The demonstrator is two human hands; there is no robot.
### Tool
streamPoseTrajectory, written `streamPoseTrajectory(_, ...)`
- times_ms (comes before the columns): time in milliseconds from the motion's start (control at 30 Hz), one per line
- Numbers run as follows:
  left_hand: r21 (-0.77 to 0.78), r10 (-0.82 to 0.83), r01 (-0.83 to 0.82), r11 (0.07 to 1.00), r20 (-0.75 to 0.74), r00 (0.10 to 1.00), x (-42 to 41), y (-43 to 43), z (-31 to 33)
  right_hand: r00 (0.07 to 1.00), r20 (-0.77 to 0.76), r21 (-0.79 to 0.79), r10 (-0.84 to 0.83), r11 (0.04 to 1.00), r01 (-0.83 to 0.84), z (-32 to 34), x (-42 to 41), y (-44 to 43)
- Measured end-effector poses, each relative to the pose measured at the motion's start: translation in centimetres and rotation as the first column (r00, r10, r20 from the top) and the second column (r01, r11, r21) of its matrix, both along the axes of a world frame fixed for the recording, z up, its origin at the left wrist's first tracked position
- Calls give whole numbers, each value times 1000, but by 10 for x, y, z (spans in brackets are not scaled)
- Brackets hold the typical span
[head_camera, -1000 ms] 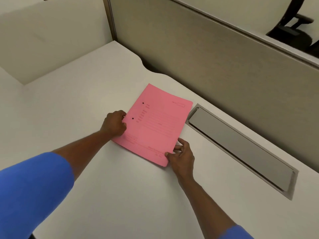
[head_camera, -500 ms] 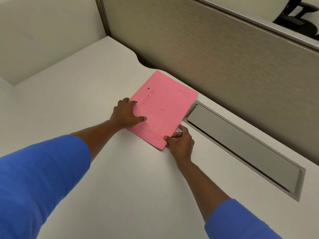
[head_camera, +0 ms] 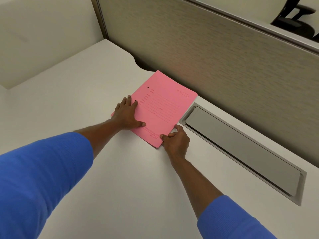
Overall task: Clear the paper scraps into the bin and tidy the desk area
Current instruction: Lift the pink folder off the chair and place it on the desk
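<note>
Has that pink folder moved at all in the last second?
Yes. The pink folder has slid away from the person toward the partition; its far corner now nearly reaches it, measured against the cable hatch.

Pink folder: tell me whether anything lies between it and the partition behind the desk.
Nothing visible does. The pink folder lies flat under the left hand, its near corner pinched by the right hand. Bare desk runs to the partition; the cable-tray lid sits alongside.

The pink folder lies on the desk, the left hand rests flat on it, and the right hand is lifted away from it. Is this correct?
Not fully. In the head view the right hand pinches the near corner of the pink folder; the left hand rests flat on it.
</note>
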State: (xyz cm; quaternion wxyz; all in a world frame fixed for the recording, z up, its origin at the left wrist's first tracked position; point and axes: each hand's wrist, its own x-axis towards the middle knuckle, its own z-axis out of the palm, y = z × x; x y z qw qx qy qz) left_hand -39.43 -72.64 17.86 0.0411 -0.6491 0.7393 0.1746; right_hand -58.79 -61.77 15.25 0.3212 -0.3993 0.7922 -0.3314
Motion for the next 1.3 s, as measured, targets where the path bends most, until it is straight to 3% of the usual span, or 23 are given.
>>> streamPoseTrajectory(567,-19,-26,26,999,-21,999,4,-9,-5,994,-105,27,31,999,-28,2,9,1)
streamPoseTrajectory(767,-152,38,-61,986,-148,988,1,13,0,996,-92,39,12,999,-9,11,11,17)
streamPoseTrajectory(1033,-180,30,-67,981,-204,979,57,106,10,991,-120,66,62,996,-55,12,19,75)
streamPoseTrajectory(1300,-149,175,-226,963,-292,940,158,237,18,954,-87,103,287,955,-278,13,64,184)
